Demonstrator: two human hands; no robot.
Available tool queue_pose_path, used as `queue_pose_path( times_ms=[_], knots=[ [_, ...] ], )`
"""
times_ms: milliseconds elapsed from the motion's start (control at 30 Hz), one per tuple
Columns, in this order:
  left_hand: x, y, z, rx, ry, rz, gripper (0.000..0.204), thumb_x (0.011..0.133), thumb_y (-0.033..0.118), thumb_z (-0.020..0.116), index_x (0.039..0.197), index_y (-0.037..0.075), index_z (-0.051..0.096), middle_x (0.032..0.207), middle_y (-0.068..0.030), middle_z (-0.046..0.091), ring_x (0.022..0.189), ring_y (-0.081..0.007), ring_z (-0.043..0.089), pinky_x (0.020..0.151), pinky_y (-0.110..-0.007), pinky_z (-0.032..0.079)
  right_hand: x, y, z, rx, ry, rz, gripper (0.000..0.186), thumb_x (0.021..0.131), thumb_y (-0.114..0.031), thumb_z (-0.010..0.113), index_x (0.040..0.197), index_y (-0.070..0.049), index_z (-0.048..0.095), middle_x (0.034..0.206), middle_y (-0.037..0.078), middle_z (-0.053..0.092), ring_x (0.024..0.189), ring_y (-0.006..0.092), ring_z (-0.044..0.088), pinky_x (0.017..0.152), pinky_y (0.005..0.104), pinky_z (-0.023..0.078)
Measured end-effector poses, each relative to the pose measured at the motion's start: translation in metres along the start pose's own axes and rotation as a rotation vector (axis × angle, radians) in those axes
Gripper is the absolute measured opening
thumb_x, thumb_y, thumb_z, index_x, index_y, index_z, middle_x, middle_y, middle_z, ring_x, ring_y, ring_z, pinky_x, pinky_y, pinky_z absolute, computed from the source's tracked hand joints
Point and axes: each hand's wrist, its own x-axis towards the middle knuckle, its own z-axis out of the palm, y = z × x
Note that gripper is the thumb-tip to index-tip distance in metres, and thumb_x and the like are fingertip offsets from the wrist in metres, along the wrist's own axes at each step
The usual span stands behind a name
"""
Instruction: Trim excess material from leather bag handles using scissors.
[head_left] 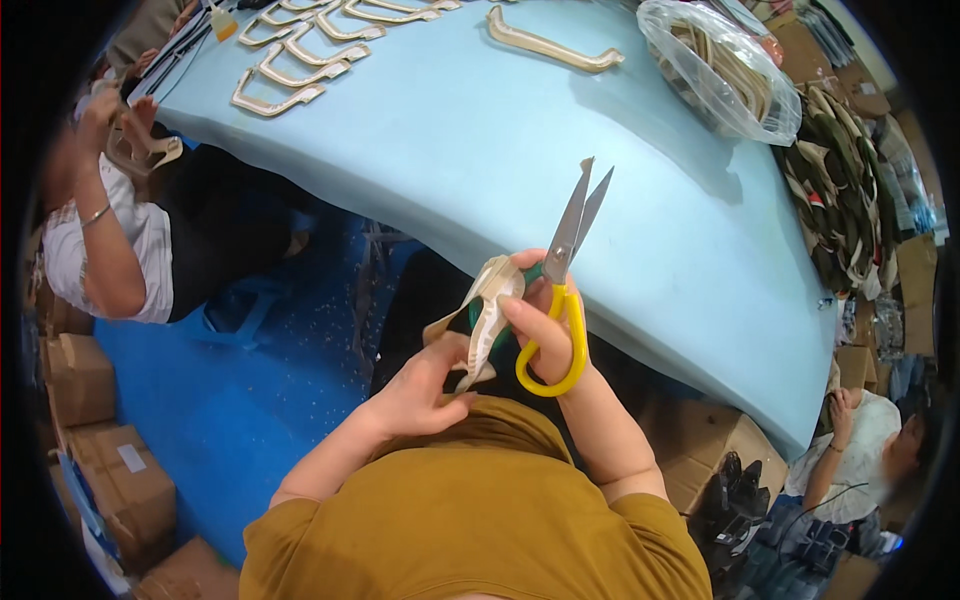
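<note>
Head view: I see a beige strip [490, 318] at dial centre, left hand [425, 388] pinching its lower end, right hand [545, 330] clasping its top and scissors [562, 245]; similar pieces [272, 108] rest toward eleven o'clock, this one seemingly unfinished.

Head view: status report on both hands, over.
Left hand pinching beige piece. Right hand holding piece and scissors. Blades parted, pointing away. Green handle partly behind piece.

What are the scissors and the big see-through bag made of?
The scissors seem steel-bladed, given the smooth grey sheen; the glossy yellow handle loop could be plastic or coated metal. The bag looks like thin plastic film: clear, creased and glinting.
</note>
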Motion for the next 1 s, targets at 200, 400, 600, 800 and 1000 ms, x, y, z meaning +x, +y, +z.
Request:
queue_pose_path(
  times_ms=[200, 400, 600, 800, 1000],
  knots=[
    [0.002, -0.017, 0.004, -0.539, 0.222, 0.034, 0.051, 0.086, 0.039, 0.052, 0.118, 0.001, 0.045, 0.111, -0.0076, 0.045, 0.100, -0.0157, 0.045, 0.088, -0.031, 0.037, -0.011, 0.003, 0.003, -0.370, -0.081, -0.171, 0.053, 0.078, 0.008, 0.056, 0.125, -0.005, 0.036, 0.105, 0.009, 0.053, 0.095, 0.0149, 0.053, 0.081, 0.0291, 0.044],
    [0.020, 0.016, -0.006, -0.821, 0.295, 0.023, 0.019, 0.083, 0.002, 0.058, 0.102, 0.003, 0.052, 0.097, -0.0028, 0.055, 0.091, -0.0087, 0.054, 0.080, -0.023, 0.043, -0.015, 0.007, 0.015, -0.384, -0.234, -0.183, 0.059, 0.080, 0.010, 0.053, 0.132, -0.005, 0.030, 0.109, 0.009, 0.052, 0.101, 0.0126, 0.051, 0.087, 0.0270, 0.042],
    [0.023, 0.028, -0.009, -0.682, 0.398, -0.058, 0.008, 0.085, 0.001, 0.060, 0.093, 0.002, 0.061, 0.088, -0.0012, 0.053, 0.081, -0.0072, 0.054, 0.065, -0.020, 0.044, -0.014, 0.001, 0.013, -0.594, -0.126, -0.153, 0.051, 0.077, 0.008, 0.060, 0.123, -0.006, 0.042, 0.090, 0.002, 0.051, 0.084, 0.0078, 0.049, 0.074, 0.0211, 0.042],
    [0.024, 0.017, -0.003, -0.176, 0.560, 0.154, 0.015, 0.080, -0.003, 0.064, 0.094, 0.003, 0.065, 0.089, -0.0030, 0.050, 0.073, -0.0096, 0.051, 0.063, -0.021, 0.043, -0.014, -0.013, 0.018, -0.285, 0.006, 0.033, 0.040, 0.083, -0.003, 0.058, 0.120, -0.004, 0.044, 0.079, 0.002, 0.050, 0.071, 0.0074, 0.048, 0.066, 0.0205, 0.041],
    [0.021, 0.012, 0.002, -0.061, 0.547, 0.211, 0.029, 0.077, -0.007, 0.065, 0.101, 0.007, 0.066, 0.089, -0.0034, 0.049, 0.074, -0.0118, 0.051, 0.062, -0.022, 0.044, -0.010, -0.018, 0.015, -0.152, -0.032, 0.114, 0.037, 0.085, -0.009, 0.055, 0.119, -0.002, 0.043, 0.083, 0.006, 0.054, 0.074, 0.0109, 0.051, 0.068, 0.0236, 0.042]
  ],
)
